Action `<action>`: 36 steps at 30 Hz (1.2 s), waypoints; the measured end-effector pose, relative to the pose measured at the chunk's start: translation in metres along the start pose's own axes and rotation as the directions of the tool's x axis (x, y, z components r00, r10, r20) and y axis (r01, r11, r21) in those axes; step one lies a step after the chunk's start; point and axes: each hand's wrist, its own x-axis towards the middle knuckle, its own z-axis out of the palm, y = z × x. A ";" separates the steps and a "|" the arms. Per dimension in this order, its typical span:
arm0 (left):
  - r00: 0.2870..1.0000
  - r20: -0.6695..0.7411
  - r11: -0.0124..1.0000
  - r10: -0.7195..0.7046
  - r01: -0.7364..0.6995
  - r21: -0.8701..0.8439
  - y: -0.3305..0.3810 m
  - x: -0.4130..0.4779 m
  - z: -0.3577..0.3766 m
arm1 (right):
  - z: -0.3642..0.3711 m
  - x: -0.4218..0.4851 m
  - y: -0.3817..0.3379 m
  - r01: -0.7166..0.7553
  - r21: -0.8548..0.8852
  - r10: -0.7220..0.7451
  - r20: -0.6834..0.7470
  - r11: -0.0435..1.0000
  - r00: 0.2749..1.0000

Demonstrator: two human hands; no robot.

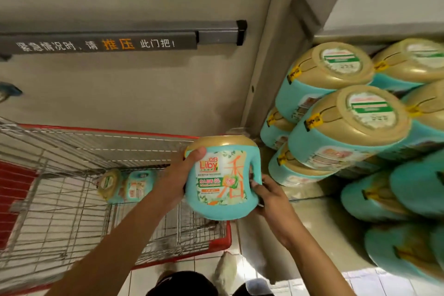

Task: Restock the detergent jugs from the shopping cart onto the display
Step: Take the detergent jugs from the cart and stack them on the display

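- Risk of toppling: the display stack (348,127) is built of jugs lying on their sides in leaning tiers, and a hard or off-centre placement could likely dislodge its neighbours.
- Held jug (221,180) is upright in mid-air between the shopping cart (72,175) and the stack.
- Left hand (182,175) grips its left flank, thumb by the gold cap.
- Right hand (269,197) curls round the handle side.
- Spare jugs (125,186) lie in the cart.
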 end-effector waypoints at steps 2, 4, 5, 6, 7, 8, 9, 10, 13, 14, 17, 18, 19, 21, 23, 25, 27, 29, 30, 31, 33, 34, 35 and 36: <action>1.000 0.022 0.999 -0.008 0.008 0.040 -0.005 0.001 0.013 | -0.015 -0.006 0.006 0.003 0.034 -0.002 -0.010 0.999 1.000; 0.998 0.058 0.991 -0.004 -0.003 0.132 -0.012 0.001 0.030 | -0.032 -0.011 0.014 -0.011 0.082 0.013 -0.031 0.997 0.999; 0.998 0.068 0.984 0.008 -0.020 0.177 -0.015 0.000 0.038 | -0.040 -0.013 0.019 -0.018 0.098 0.022 -0.042 0.995 0.999; 0.997 0.068 0.979 0.029 -0.042 0.201 -0.020 -0.001 0.043 | -0.046 -0.015 0.025 -0.022 0.104 0.027 -0.049 0.994 0.998; 0.996 0.068 0.976 0.055 -0.068 0.207 -0.025 -0.003 0.045 | -0.051 -0.017 0.030 -0.021 0.108 0.027 -0.055 0.994 0.998; 0.993 0.090 0.973 0.082 -0.099 0.207 -0.032 -0.003 0.048 | -0.057 -0.019 0.036 -0.013 0.117 0.021 -0.066 0.993 0.998; 0.985 0.128 0.968 0.114 -0.139 0.211 -0.038 -0.005 0.050 | -0.061 -0.020 0.040 0.001 0.122 0.009 -0.084 0.993 0.996; 0.974 0.175 0.956 0.144 -0.183 0.230 -0.045 -0.007 0.053 | -0.066 -0.021 0.045 0.023 0.115 -0.010 -0.110 0.993 0.994; 0.942 0.274 0.910 0.195 -0.278 0.309 -0.063 -0.017 0.066 | -0.078 -0.025 0.056 0.077 0.050 -0.065 -0.204 0.996 0.977; 0.936 0.297 0.900 0.189 -0.286 0.328 -0.067 -0.019 0.072 | -0.084 -0.026 0.059 0.098 0.047 -0.085 -0.231 0.994 0.969; 0.914 0.367 0.857 0.174 -0.324 0.400 -0.075 -0.020 0.087 | -0.101 -0.030 0.064 0.162 0.040 -0.141 -0.313 0.986 0.939; 0.903 0.395 0.839 0.170 -0.343 0.423 -0.078 -0.019 0.092 | -0.106 -0.031 0.065 0.175 0.037 -0.151 -0.349 0.984 0.925; 0.895 0.416 0.824 0.161 -0.354 0.442 -0.081 -0.019 0.098 | -0.111 -0.032 0.065 0.182 0.044 -0.151 -0.389 0.982 0.909; 0.883 0.449 0.807 0.139 -0.364 0.466 -0.086 -0.020 0.111 | -0.120 -0.032 0.064 0.194 0.095 -0.131 -0.453 0.976 0.882; 0.869 0.478 0.792 0.129 -0.381 0.478 -0.091 -0.020 0.121 | -0.127 -0.032 0.061 0.197 0.106 -0.120 -0.493 0.975 0.861; 0.862 0.493 0.788 0.122 -0.386 0.480 -0.095 -0.017 0.129 | -0.134 -0.032 0.060 0.199 0.085 -0.127 -0.517 0.976 0.847; 0.858 0.492 0.775 0.146 -0.409 0.482 -0.099 -0.013 0.134 | -0.138 -0.033 0.058 0.212 0.049 -0.156 -0.519 0.976 0.840; 0.858 0.482 0.746 0.178 -0.437 0.502 -0.103 -0.010 0.138 | -0.142 -0.033 0.058 0.219 0.044 -0.165 -0.519 0.975 0.839; 0.860 0.475 0.737 0.185 -0.441 0.512 -0.104 -0.009 0.140 | -0.144 -0.032 0.058 0.221 0.048 -0.164 -0.520 0.974 0.838; 0.862 0.468 0.727 0.193 -0.446 0.522 -0.105 -0.008 0.143 | -0.145 -0.032 0.059 0.221 0.057 -0.159 -0.525 0.974 0.836; 0.863 0.458 0.701 0.211 -0.460 0.545 -0.106 -0.006 0.147 | -0.146 -0.030 0.061 0.223 0.080 -0.145 -0.546 0.971 0.825; 0.864 0.455 0.694 0.216 -0.464 0.551 -0.106 -0.005 0.150 | -0.146 -0.030 0.063 0.229 0.089 -0.142 -0.558 0.969 0.818; 0.863 0.453 0.690 0.223 -0.468 0.552 -0.106 -0.005 0.152 | -0.145 -0.031 0.064 0.237 0.096 -0.142 -0.569 0.967 0.810; 0.861 0.454 0.686 0.230 -0.474 0.552 -0.106 -0.004 0.155 | -0.144 -0.032 0.065 0.244 0.105 -0.140 -0.580 0.964 0.803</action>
